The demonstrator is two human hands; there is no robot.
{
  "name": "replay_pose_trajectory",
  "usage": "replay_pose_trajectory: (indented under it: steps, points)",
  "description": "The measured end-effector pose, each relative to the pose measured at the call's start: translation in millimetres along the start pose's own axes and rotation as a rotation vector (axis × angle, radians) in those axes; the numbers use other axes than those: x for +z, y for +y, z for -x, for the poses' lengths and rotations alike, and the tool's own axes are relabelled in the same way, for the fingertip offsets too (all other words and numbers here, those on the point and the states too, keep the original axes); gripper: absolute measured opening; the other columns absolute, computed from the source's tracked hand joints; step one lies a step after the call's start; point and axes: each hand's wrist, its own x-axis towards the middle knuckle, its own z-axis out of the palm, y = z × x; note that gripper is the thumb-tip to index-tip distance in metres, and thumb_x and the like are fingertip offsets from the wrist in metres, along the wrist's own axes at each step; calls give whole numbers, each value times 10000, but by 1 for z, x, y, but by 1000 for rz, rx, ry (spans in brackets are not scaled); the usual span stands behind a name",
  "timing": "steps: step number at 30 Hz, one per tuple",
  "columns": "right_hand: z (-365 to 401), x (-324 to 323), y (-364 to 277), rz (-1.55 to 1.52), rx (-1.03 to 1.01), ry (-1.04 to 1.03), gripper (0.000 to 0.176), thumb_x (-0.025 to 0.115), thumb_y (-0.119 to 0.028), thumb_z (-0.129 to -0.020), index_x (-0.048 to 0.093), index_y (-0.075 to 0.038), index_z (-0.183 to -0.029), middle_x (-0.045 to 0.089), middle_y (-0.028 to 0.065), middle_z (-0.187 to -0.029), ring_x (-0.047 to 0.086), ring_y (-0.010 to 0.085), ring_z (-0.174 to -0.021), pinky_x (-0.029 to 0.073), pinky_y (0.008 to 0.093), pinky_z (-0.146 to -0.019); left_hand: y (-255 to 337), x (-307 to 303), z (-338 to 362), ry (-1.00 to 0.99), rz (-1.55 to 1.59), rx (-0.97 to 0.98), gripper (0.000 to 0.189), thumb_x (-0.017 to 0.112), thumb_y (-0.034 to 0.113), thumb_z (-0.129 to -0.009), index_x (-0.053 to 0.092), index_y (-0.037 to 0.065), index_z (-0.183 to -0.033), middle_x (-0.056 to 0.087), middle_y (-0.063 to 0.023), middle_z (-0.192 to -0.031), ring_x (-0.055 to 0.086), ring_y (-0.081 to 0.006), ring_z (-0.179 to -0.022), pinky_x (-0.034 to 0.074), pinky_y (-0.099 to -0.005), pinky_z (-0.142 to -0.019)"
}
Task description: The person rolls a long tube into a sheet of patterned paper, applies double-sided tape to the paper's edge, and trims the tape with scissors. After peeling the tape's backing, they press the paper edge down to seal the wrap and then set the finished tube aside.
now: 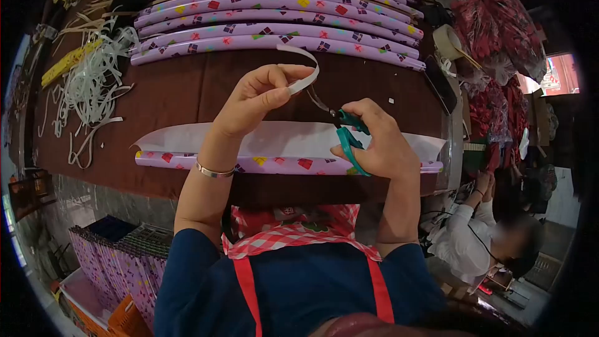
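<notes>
Arching over the left hand (pixel 259 97) that pinches it, a white strip (pixel 310 57) meets scissors (pixel 349 132) the right hand (pixel 385 146) grips.

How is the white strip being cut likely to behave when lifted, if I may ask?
The white strip arches in a loose curl above the left hand, so it is probably floppy yet slightly springy. It looks thin and narrow, so likely very light. The scissors in the right hand meet it, so it probably cuts easily.
</notes>
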Motion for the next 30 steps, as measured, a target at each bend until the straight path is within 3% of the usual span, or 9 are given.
replay_pose_trajectory:
  steps: [1, 5, 7, 11, 13, 20, 26, 28, 30]
  points:
    - [-1, 0, -1, -13, -14, 14, 575, 825, -301, -709, 566, -1, -1125, 608, 173, -1001, 629, 354, -920, 511, 407, -788, 0, 0, 1, -1, -24, -20, 233, 668, 208, -907, 526, 73, -782, 568, -185, -1302, 561, -267, -1201, 483, -404, -964]
    - [-3, 1, -2, -31, -25, 8, 569, 824, -302, -709, 567, -2, -1119, 606, 173, -1005, 629, 353, -919, 509, 407, -791, 0, 2, 0, -31, -44, -8, 229, 672, 221, -902, 535, 76, -791, 585, -181, -1287, 559, -257, -1198, 457, -411, -982]
    - [-4, 1, -2, 7, -44, 11, 597, 851, -158, -648, 549, -4, -1140, 603, 143, -1012, 634, 281, -890, 511, 361, -786, 1, 4, 0, -28, -88, 9, 219, 674, 224, -899, 543, 83, -794, 598, -177, -1273, 562, -258, -1188, 422, -417, -1008]
    - [-4, 1, -3, 21, -52, 12, 600, 855, -157, -641, 552, -5, -1135, 604, 145, -1015, 636, 284, -889, 512, 361, -788, 2, 4, -1, -60, -111, 20, 214, 678, 215, -895, 546, 84, -790, 601, -174, -1270, 566, -254, -1177, 396, -414, -1026]
    - [-4, 0, -2, -11, -52, 1, 549, 817, -288, -719, 567, -16, -1124, 610, 168, -1016, 630, 347, -924, 507, 418, -796, 2, 2, -1, -110, -22, -28, 143, 672, 142, -905, 597, 65, -811, 589, -141, -1300, 551, -124, -1117, 425, -267, -891]
    - [-3, 3, 0, -50, -54, 9, 543, 817, -294, -726, 567, -23, -1124, 613, 161, -1015, 635, 346, -913, 514, 413, -784, 7, 9, -2, -138, 15, -10, 146, 677, 129, -901, 594, 52, -810, 588, -168, -1293, 554, -144, -1155, 438, -243, -846]
    - [-2, 4, -1, -41, -21, 11, 530, 821, -301, -728, 569, -37, -1112, 614, 154, -981, 633, 335, -859, 513, 406, -754, 6, 7, 0, -122, -22, -81, 127, 671, 110, -900, 599, 51, -814, 587, -169, -1295, 526, -208, -1234, 418, -314, -976]
    - [-1, 7, 3, -26, -82, 61, 526, 845, -177, -687, 571, -21, -1108, 592, 99, -942, 591, 200, -772, 486, 315, -694, 3, 10, -3, -136, -37, 53, 122, 674, 109, -898, 603, 52, -818, 593, -160, -1291, 529, -209, -1233, 425, -307, -970]
    - [-1, 8, 3, -23, -91, 68, 525, 845, -184, -690, 572, -19, -1106, 594, 97, -938, 589, 198, -762, 483, 314, -686, 3, 10, -3, -139, -40, 54, 118, 675, 110, -898, 605, 52, -822, 593, -155, -1294, 531, -205, -1229, 431, -298, -954]
